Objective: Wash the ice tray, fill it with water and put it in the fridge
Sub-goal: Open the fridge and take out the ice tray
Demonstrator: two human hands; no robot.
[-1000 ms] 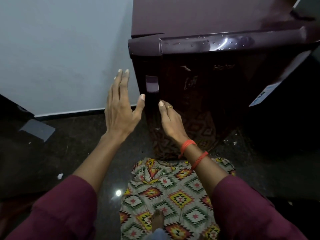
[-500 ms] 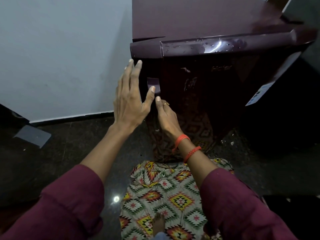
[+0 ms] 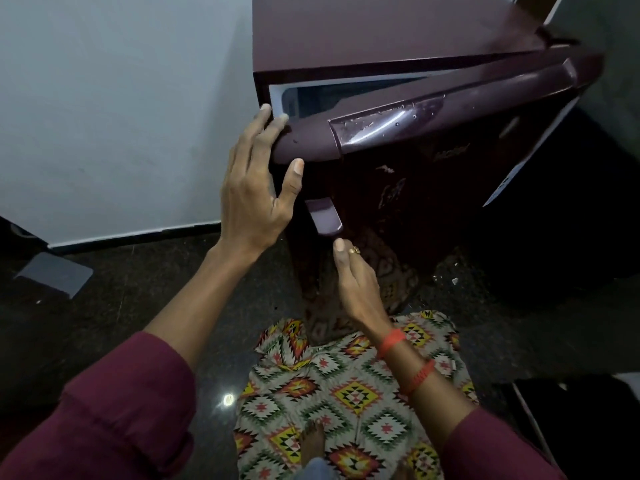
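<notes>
Fingers of the left hand curl over the rounded top corner of the fridge door, with the thumb tucked beneath its glossy trim, so the hand grips that corner. The fridge, a boxy maroon cabinet with a smooth flat top, fills the view from 12 to 2 o'clock. Its door stands slightly ajar, baring a pale inner rim and a dark gap. Water drops and scuffs mark the shiny trim, and the door's face carries a faint ornamental pattern. A small smooth handle tab juts out at 5 o'clock from the left thumb. The right hand sits just below that tab, thumb pointing up at it. Its fingers are turned away, so whether they grasp anything cannot be told.
</notes>
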